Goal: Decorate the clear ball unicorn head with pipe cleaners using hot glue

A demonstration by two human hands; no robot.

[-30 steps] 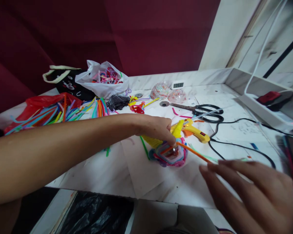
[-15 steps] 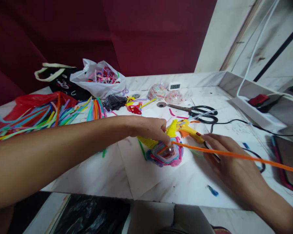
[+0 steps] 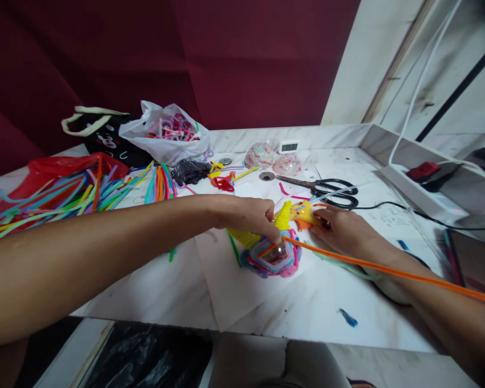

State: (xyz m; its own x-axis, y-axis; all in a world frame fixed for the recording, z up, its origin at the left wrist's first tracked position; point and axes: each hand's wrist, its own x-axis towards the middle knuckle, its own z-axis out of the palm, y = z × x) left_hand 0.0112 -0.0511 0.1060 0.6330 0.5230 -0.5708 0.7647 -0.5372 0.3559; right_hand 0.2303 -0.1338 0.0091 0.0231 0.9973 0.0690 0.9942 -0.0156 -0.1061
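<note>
A small colourful craft (image 3: 289, 268), made of coiled pipe cleaners around a clear shiny middle, lies on white paper. My left hand (image 3: 253, 215) reaches over it from the left, fingers curled, its lowest fingertip holding the end of a long orange pipe cleaner (image 3: 367, 263) against the craft. That pipe cleaner stretches right, across my right forearm and out of view. My right hand (image 3: 343, 231) grips a yellow glue gun (image 3: 303, 209) by its handle; the fingers partly hide it. Yellow fuzzy pieces (image 3: 244, 237) are beside the craft, partly under my left hand.
Black-handled scissors (image 3: 333, 193) lie behind the glue gun. Pipe cleaners (image 3: 76, 188) are heaped on a red bag at left, near a white bag (image 3: 175, 145) of coloured pieces. A power strip (image 3: 432, 188) with cables and a dark tablet-like device (image 3: 472, 258) sit at right.
My right hand has moved left and away from me, from beside the glue gun's handle to a hold on it. My left hand stays at the craft with the orange pipe cleaner.
</note>
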